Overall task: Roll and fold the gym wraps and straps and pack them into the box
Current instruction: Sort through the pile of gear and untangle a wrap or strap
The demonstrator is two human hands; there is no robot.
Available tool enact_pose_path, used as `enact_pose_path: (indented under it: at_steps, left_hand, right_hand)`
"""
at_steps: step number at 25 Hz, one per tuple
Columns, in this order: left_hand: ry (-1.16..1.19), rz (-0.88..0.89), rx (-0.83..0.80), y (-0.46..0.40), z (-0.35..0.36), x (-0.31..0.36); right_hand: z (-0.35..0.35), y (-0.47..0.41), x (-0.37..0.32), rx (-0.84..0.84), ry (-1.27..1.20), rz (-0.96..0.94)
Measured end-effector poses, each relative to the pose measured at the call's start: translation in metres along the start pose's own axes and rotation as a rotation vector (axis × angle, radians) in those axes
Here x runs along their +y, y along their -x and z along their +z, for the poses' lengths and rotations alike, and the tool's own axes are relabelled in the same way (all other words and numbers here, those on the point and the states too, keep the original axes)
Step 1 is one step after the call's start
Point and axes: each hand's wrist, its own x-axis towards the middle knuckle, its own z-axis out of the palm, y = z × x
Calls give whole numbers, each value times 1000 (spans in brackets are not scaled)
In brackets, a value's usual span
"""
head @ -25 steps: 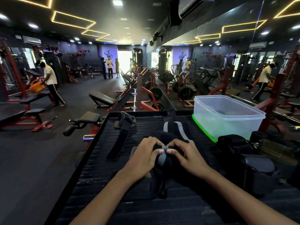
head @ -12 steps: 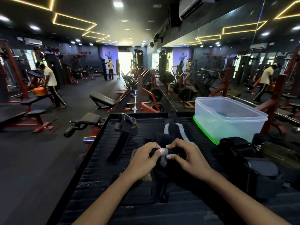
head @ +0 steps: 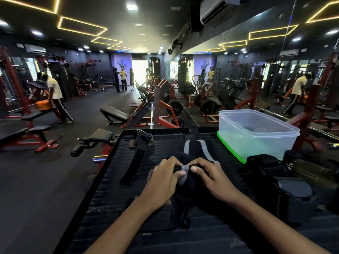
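A black wrap with a grey stripe (head: 184,169) lies on the dark ribbed table (head: 113,198), its free length running away from me. My left hand (head: 165,180) and my right hand (head: 211,176) pinch its near rolled end between thumbs and curled fingers. A clear plastic box (head: 256,136) stands on a green lid at the back right, open, with dark items faintly visible inside. A long black strap with a metal buckle (head: 137,158) lies flat to the left of my hands. Under my wrists lies another black padded piece (head: 159,217).
A heap of black straps and wraps (head: 275,180) sits at the right beside the box. The table's left raised edge (head: 102,171) drops to the gym floor. Benches, weight machines and several people stand further back, with a mirror wall on the right.
Both hands have shifted a little away from me along the wrap, turning its rolled end. The grey stripe now shows between my thumbs.
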Motion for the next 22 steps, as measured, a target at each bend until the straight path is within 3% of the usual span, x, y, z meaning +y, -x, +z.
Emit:
enact_pose_path:
  at_steps: [4, 7, 12, 22]
  left_hand:
    - [-35, -13, 9, 2, 8, -6]
    - [-3, -78, 137, -2, 9, -4]
    - [34, -93, 208, 0, 8, 3]
    - [11, -133, 76, 0, 5, -1]
  right_hand:
    - [2, 2, -5, -57, -153, 114]
    - [0, -2, -2, 61, -322, 211]
    - [9, 2, -1, 125, -206, 125]
    - [2, 3, 1, 158, 93, 8]
